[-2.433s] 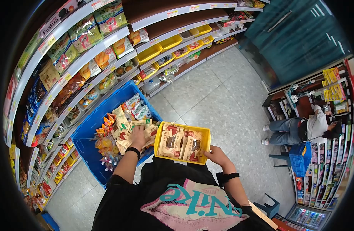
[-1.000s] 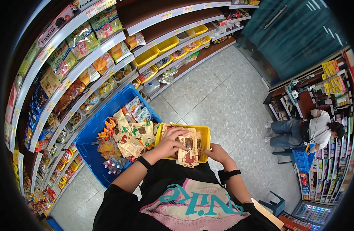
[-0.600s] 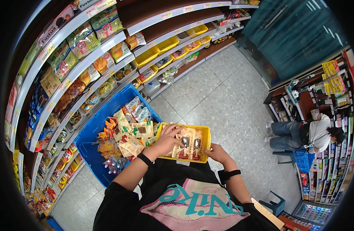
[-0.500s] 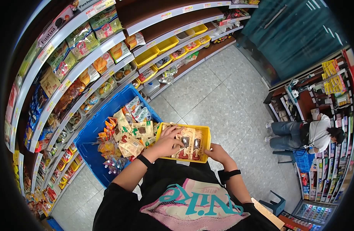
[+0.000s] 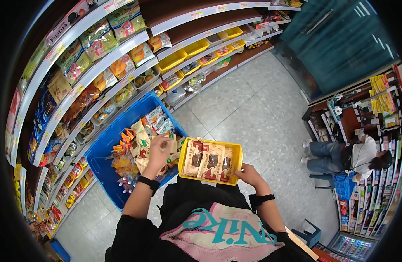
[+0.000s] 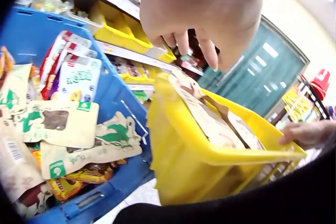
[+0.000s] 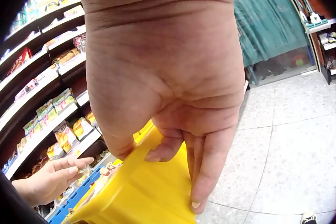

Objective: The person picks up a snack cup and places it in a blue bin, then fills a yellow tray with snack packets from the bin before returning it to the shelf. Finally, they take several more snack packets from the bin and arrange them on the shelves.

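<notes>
My right hand (image 5: 249,175) grips the right end of a yellow plastic bin (image 5: 239,153), thumb at the rim and fingers along the outside wall (image 7: 152,187). Inside the bin, beige snack packets (image 5: 213,161) with dark windows and red print stand in a row. My left hand (image 5: 157,153) hovers over the right part of a blue crate (image 5: 98,169), fingers loosely bent and holding nothing. Beneath it lie beige packets with green print (image 6: 58,124). In the right wrist view, the left hand (image 7: 50,181) appears beyond the bin.
The crate also holds white packets (image 5: 159,120), orange packets (image 5: 126,139) and small bottle-like items (image 5: 126,185). Curved store shelves (image 5: 122,48) rise on the left. A person (image 5: 341,156) stands far right, near a stool (image 5: 308,233).
The left hand reached from the crate to the bin, arranged packets there, then moved back left over the crate. More beige packets now stand in the bin. The right hand keeps its grip.
</notes>
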### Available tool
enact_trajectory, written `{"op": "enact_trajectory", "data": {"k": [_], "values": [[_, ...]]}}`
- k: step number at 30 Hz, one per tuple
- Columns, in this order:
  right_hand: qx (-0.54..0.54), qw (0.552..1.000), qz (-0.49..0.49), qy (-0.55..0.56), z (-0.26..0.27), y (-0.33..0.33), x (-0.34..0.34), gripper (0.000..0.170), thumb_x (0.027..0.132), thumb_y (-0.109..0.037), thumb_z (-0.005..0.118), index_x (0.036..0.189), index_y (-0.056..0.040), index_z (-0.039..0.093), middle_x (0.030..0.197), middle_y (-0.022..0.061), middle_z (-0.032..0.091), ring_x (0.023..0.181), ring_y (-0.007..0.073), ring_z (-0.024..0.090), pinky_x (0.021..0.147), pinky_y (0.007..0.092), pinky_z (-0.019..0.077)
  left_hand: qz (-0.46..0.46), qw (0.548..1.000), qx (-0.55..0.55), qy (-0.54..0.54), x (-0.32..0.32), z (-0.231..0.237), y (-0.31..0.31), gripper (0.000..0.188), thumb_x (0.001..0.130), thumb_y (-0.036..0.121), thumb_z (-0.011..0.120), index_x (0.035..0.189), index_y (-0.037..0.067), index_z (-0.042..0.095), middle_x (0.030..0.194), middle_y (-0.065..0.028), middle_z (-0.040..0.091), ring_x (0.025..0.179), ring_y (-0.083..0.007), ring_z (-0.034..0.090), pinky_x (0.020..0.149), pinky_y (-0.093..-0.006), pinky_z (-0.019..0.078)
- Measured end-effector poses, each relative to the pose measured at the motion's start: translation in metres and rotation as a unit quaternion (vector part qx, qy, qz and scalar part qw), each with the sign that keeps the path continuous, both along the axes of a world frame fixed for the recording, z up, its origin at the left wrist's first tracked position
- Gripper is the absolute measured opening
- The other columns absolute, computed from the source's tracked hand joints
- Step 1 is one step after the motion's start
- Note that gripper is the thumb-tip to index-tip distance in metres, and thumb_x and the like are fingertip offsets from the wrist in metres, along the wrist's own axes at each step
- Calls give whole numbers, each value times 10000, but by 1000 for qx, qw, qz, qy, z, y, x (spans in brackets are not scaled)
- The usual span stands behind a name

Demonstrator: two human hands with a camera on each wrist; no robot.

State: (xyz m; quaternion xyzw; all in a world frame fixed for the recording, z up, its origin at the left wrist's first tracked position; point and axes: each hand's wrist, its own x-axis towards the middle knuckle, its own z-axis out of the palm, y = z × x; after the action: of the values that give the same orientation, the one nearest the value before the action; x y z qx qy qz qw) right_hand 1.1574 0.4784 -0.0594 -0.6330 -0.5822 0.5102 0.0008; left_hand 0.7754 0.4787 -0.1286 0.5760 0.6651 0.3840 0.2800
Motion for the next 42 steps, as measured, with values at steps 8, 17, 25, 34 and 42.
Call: {"op": "enact_trajectory", "data": {"k": [8,17,25,34,42], "values": [[-8,1000,2,-10,3,1,0,453,824,-341,632,1084,29,634,969,233,676,892,323,666,803,376,513,-133,909,-306,248,-72,-73,-60,628,717,88,720,1300,171,503,1339,-167,430,1242,-348,427,1008,-435,403],[-13,999,11,-41,-3,0,3,465,825,-351,616,1078,39,631,963,243,673,891,329,667,805,380,514,-185,786,-317,498,-57,-118,-72,653,845,113,554,1440,240,320,1496,-116,220,1360,-308,269,1113,-448,241],[-3,1000,7,-27,2,1,-1,454,827,-334,616,1082,41,632,976,248,671,905,337,666,814,383,513,-252,849,-296,359,-66,-82,-68,599,857,279,563,1403,114,381,1462,-158,335,1371,-340,278,1111,-435,255],[-3,1000,5,-26,-2,2,1,449,826,-327,621,1089,37,632,982,249,669,908,344,664,816,386,514,-194,929,-178,260,-105,-47,-70,307,866,118,511,1158,103,608,1149,-114,617,1073,-298,577,928,-391,451],[14,1000,12,-12,-7,3,3,437,822,-330,625,1074,26,639,976,250,668,903,349,663,804,391,516,104,989,-102,-1,-67,29,-30,282,960,243,546,974,-11,667,841,-114,674,732,-194,615,683,-297,468]]}}
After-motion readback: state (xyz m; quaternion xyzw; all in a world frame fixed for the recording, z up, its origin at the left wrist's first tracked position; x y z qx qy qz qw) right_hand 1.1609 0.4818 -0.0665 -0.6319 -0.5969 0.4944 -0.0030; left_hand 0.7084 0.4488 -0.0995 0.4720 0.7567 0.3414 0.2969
